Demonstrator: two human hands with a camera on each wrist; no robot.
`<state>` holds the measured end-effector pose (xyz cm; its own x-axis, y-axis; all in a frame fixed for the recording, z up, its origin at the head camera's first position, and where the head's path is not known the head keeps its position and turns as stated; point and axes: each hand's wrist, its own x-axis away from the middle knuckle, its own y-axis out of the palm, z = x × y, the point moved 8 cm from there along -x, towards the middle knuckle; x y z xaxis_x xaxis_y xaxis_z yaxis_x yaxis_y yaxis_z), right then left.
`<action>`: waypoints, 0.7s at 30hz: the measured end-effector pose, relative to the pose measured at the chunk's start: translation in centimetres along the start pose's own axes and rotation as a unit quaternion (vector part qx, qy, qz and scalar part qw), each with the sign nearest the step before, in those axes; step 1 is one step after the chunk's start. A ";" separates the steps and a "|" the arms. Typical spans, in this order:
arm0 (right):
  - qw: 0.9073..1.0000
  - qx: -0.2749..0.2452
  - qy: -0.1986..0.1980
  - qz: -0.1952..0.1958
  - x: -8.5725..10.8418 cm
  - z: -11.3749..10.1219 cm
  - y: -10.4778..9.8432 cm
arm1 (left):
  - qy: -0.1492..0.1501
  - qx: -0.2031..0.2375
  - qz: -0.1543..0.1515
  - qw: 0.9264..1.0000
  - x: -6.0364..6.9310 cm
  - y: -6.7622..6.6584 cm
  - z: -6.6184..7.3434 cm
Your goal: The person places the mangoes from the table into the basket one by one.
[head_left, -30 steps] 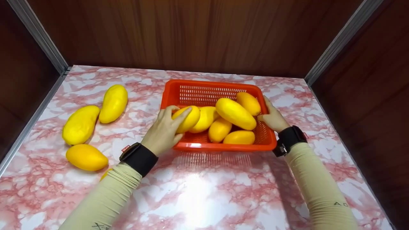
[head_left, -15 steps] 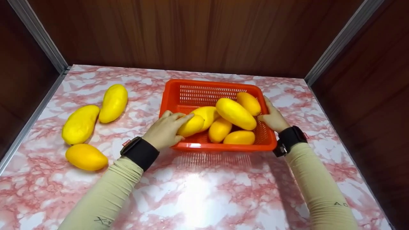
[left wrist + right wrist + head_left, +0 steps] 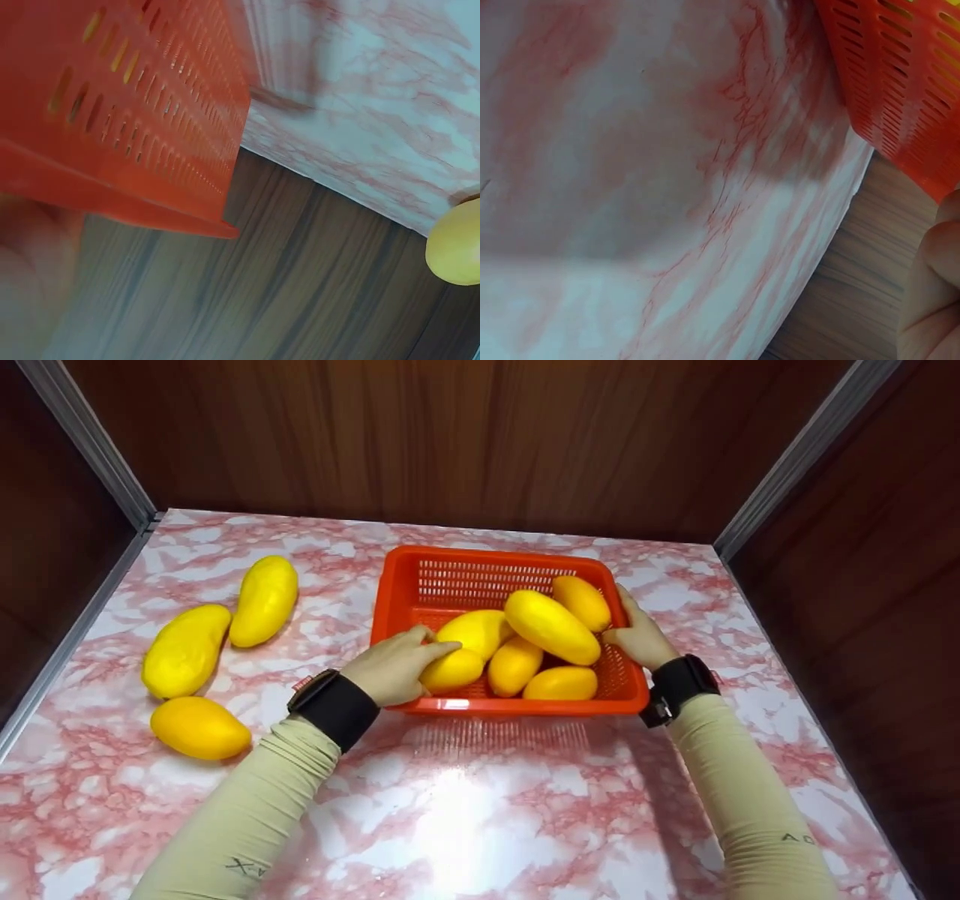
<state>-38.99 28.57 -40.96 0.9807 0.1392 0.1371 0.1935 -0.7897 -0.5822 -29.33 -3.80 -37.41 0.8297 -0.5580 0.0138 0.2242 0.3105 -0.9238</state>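
The curled left hand (image 3: 396, 666) is clasping a mango (image 3: 456, 671) inside the basket (image 3: 517, 706), whose side the right hand (image 3: 645, 639) is gripping.

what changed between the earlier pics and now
The left hand moved its mango down and slightly right, lower into the red basket, with no visible release. The right hand stays at the basket's right side; the other mangoes inside and the three mangoes at left lie as before.

Room in basket (image 3: 517, 707) at far left corner; mangoes (image 3: 551, 628) crowd right half; left hand (image 3: 394, 667) blocks near left corner.
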 end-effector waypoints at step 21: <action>1.000 -0.012 -0.004 0.007 0.1 0.2 -0.1 | 0.002 -0.020 -0.035 0.999 -0.6 0.6 0.1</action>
<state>-38.89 28.78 -41.06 0.9835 0.1326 0.1229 0.1792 -0.8057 -0.5646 -29.60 -3.22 -37.89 0.8103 -0.5808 0.0773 0.2606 0.2391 -0.9354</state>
